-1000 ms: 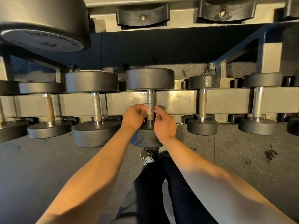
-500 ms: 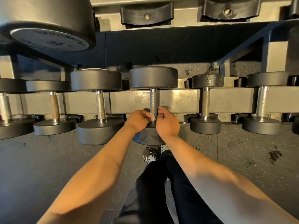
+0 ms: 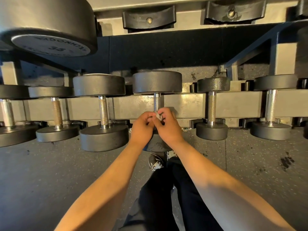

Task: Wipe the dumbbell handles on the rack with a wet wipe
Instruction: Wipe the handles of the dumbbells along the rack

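Wet wipe point(image 3: 157, 116) white, pinched between fingers point(image 3: 164, 112). Handle point(image 3: 157, 101) above fingers: silver, fine knurled crosshatch. Dumbbell heads point(image 3: 157, 82) matte dark grey. Handle left of fingers point(image 3: 103, 110) brassy knurl; further left handle point(image 3: 57, 112) rust-brown. Rack rail point(image 3: 133, 105) behind fingers beige-grey, scuffed. Floor point(image 3: 41, 172) grey, pale speckles. Trousers point(image 3: 166, 197) below fingers black; shoe point(image 3: 155, 162) black-white.

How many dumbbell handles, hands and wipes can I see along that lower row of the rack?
dumbbell handles: 6
Hands, left hand and right hand: 2
wet wipe: 1
Total: 9
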A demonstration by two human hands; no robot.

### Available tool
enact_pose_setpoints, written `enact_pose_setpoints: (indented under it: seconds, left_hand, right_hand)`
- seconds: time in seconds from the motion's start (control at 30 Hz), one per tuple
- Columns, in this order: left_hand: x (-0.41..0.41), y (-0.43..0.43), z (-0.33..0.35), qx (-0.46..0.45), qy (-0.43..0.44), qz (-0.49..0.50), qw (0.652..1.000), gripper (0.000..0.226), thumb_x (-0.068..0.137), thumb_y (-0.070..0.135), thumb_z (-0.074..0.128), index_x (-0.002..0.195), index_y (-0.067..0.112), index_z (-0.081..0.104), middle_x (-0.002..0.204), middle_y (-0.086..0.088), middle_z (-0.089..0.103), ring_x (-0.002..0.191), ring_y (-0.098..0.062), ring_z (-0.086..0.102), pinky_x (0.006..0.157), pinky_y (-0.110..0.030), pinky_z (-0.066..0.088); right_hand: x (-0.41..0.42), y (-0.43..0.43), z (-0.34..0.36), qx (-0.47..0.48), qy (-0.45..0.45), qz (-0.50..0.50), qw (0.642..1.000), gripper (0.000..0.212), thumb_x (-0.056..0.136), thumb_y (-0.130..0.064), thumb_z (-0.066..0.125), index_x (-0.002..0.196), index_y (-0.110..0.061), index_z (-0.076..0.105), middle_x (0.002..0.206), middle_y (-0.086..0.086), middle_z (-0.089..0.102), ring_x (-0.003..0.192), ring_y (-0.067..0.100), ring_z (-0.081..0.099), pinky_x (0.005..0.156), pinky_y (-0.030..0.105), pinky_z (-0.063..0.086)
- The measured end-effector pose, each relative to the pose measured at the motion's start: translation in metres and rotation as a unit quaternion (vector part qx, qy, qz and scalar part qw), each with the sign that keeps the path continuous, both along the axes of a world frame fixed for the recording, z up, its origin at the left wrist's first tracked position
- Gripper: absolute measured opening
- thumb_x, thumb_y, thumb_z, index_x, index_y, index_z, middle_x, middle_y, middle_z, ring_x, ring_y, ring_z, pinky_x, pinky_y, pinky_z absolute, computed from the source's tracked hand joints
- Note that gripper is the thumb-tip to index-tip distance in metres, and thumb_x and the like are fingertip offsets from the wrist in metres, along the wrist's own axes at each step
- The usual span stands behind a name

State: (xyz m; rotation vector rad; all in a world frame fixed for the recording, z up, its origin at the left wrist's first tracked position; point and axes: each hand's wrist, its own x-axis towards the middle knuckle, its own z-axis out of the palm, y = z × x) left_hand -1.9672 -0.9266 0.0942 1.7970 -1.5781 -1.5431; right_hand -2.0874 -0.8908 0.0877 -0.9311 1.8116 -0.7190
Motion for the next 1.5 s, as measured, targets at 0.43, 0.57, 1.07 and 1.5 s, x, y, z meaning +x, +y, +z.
enact_pose_setpoints:
  seconds: [0.43, 0.57, 1.07, 1.5]
  left_hand:
    - [0.003, -0.008, -0.020, 0.109, -0.012, 0.089, 0.990, 0.044, 0.102, 0.014, 0.041, 0.133, 0.042, 0.057, 0.108, 0.013, 0.075, 0.095, -0.011, 0.070, 0.099, -0.039, 0.052]
    - [0.002, -0.008, -0.016, 0.114, -0.012, 0.105, 0.988, 0.046, 0.099, 0.010, 0.040, 0.131, 0.035, 0.062, 0.102, 0.012, 0.077, 0.092, -0.015, 0.071, 0.096, -0.035, 0.054]
    - [-0.002, -0.005, -0.011, 0.086, 0.004, 0.146, 0.986, 0.045, 0.100, 0.010, 0.038, 0.111, 0.042, 0.067, 0.101, 0.007, 0.077, 0.095, -0.016, 0.069, 0.094, -0.030, 0.052]
    - [-0.006, -0.002, -0.010, 0.074, -0.035, 0.134, 0.988, 0.038, 0.103, 0.022, 0.037, 0.119, 0.034, 0.069, 0.097, 0.016, 0.076, 0.093, -0.004, 0.068, 0.097, -0.032, 0.049]
  right_hand:
    - [0.004, -0.054, -0.035, -0.091, -0.023, -0.104, 0.990, 0.017, 0.097, -0.007, 0.059, 0.111, -0.009, 0.069, 0.111, -0.007, 0.055, 0.094, -0.006, 0.051, 0.087, 0.007, 0.040]
    - [-0.005, -0.024, -0.033, -0.017, -0.007, -0.004, 1.000, 0.014, 0.096, -0.011, 0.061, 0.105, -0.003, 0.069, 0.094, -0.010, 0.051, 0.082, -0.008, 0.053, 0.075, 0.009, 0.039]
    - [-0.014, -0.009, -0.029, 0.037, 0.030, 0.064, 0.997, 0.022, 0.091, -0.007, 0.070, 0.106, -0.020, 0.079, 0.101, -0.004, 0.069, 0.091, 0.012, 0.064, 0.090, 0.028, 0.053]
    - [-0.015, -0.046, -0.023, 0.098, -0.056, -0.182, 0.977, 0.032, 0.091, 0.008, 0.057, 0.081, -0.018, 0.071, 0.087, -0.010, 0.062, 0.089, 0.010, 0.059, 0.068, 0.009, 0.041]
